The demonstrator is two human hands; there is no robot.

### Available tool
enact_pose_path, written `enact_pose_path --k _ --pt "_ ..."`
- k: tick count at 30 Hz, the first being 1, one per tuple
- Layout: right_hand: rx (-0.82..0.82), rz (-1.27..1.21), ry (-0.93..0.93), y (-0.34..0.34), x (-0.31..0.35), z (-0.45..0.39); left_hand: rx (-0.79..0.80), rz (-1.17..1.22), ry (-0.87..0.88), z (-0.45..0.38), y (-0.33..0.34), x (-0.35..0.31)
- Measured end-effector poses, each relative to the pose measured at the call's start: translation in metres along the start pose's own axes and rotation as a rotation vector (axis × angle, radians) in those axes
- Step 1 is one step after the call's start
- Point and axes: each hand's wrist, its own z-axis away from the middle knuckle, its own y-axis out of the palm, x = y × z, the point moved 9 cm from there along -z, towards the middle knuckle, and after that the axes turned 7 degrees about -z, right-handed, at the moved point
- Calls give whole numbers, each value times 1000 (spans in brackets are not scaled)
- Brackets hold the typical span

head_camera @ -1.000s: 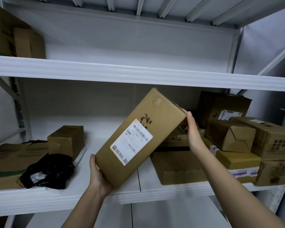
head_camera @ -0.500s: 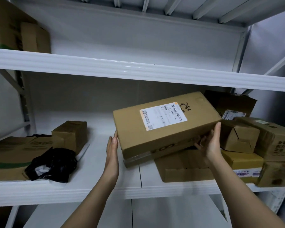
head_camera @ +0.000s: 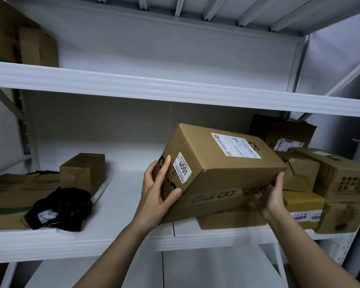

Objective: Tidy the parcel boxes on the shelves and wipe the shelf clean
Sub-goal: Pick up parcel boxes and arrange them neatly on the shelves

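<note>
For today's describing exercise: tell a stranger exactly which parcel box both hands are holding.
On the middle white metal shelf, look right of centre, above the pile of brown cardboard boxes. The long brown cardboard box sits tilted between the left hand and right hand; only its end label reads 4001.

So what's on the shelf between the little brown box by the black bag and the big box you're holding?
Nothing: in the head view, only bare white shelf lies between the small box and the held box.
</note>
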Motion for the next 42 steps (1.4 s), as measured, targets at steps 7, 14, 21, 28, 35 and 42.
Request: enact_pose_path --k 7,14,21,28,35,42 --pt "19 41 10 -3 -8 5 -27 -124 58 1 1 -19" --pt "-60 254 -172 -6 -2 15 -21 -12 -39 -4 -7 -19" --pt "-77 403 -430 8 17 49 98 509 -233 15 -4 2" --pt "-110 401 -469 15 17 60 296 643 -221 22 1 -35" --pt "-187 180 -600 3 58 90 348 597 -61 -3 -9 -95" --pt "-277 106 -805 -16 140 127 441 590 71 -27 -7 -164"
